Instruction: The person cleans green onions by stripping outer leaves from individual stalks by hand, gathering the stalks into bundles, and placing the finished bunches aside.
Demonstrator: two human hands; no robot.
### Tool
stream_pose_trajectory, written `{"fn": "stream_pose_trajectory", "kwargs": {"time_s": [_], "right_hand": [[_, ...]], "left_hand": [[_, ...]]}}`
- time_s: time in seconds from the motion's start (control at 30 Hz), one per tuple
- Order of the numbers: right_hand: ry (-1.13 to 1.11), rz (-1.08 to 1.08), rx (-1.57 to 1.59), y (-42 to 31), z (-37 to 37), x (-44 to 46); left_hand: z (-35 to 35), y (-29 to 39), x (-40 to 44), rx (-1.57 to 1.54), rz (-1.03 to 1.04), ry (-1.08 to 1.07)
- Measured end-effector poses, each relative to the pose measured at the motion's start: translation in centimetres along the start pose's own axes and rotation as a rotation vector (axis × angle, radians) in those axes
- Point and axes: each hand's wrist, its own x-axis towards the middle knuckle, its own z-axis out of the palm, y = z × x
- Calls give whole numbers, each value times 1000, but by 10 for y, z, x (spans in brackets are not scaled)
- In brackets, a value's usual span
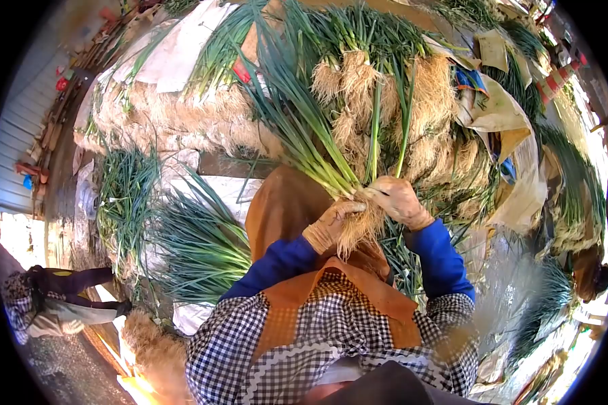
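My left hand point(334, 224), which looks gloved in tan, is closed round the root end of a bunch of green onions point(317, 152). The bunch's long leaves fan up and to the left, and its pale roots point(360, 233) hang below my hands. Beside it, my right hand point(400, 201) is closed at the base of a separate green onion stalk point(375, 135), its fingertips touching the bunch's root end. Exactly how many stalks the right fingers pinch is hidden. Both hands are over my lap, on a brown apron point(277, 202).
Ahead lies a long stack of green onions point(175, 108) with roots facing me. More rooty bundles point(432, 94) stand at the front right. Loose leafy piles point(199, 243) lie at my left. Cloth sheets point(513, 135) are at right. Another person point(61, 297) is at far left.
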Motion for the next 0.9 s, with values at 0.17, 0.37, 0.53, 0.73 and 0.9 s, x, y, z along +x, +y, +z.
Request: {"fn": "stream_pose_trajectory", "kwargs": {"time_s": [0.17,0.37,0.53,0.73,0.9], "right_hand": [[-214,-28,1264,-19,-58,-65],[277,515,960,-12,-12,6],[-379,-96,1121,-89,24,80],[31,-126,1430,-80,8,31],[267,355,1356,29,12,-8]], "left_hand": [[-12,21,8,-16,57,-123],[89,144,-21,287,-45,91],[109,203,-21,-586,7,-448],[105,305,-108,-212,485,-252],[77,379,-214,74,847,93]]}}
